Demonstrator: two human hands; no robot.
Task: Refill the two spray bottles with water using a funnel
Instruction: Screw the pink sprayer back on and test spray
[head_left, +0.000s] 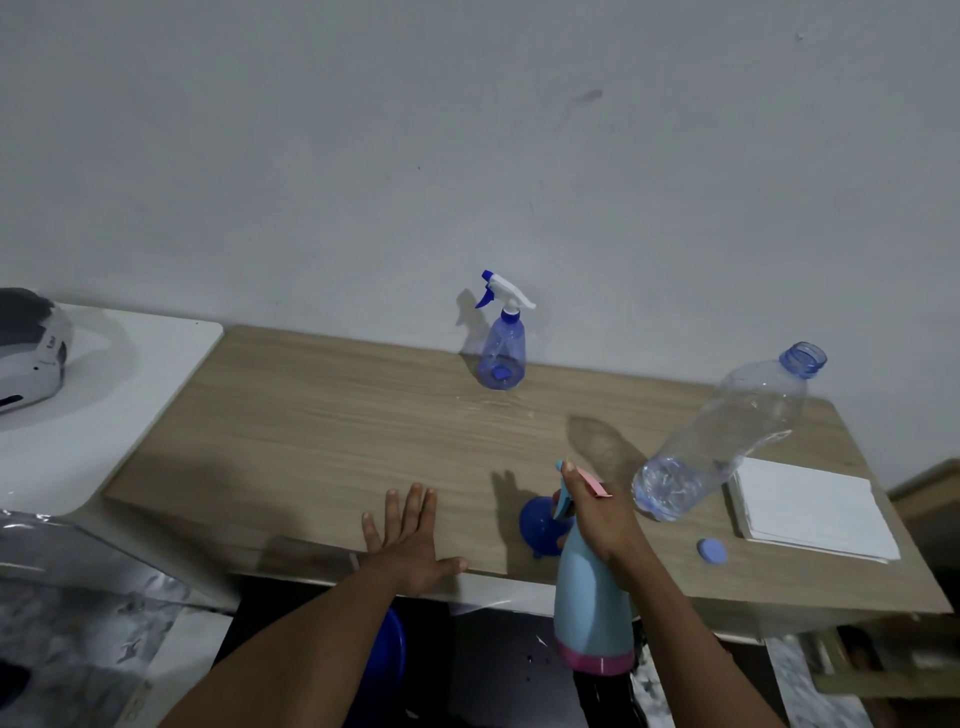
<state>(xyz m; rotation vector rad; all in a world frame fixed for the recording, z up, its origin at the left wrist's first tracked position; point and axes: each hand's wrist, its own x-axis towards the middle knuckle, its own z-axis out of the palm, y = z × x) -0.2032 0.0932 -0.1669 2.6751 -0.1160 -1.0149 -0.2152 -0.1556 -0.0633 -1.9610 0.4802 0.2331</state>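
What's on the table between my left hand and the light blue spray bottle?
The blue funnel lies there on the wooden table, partly hidden behind the spray bottle; the head view shows it.

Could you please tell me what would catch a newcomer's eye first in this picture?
First the light blue spray bottle with a pink base, gripped near its head by the right hand at the front edge of the table, while the left hand lies flat on it. Next, the uncapped clear water bottle at the right, and a see-through blue spray bottle at the back by the wall.
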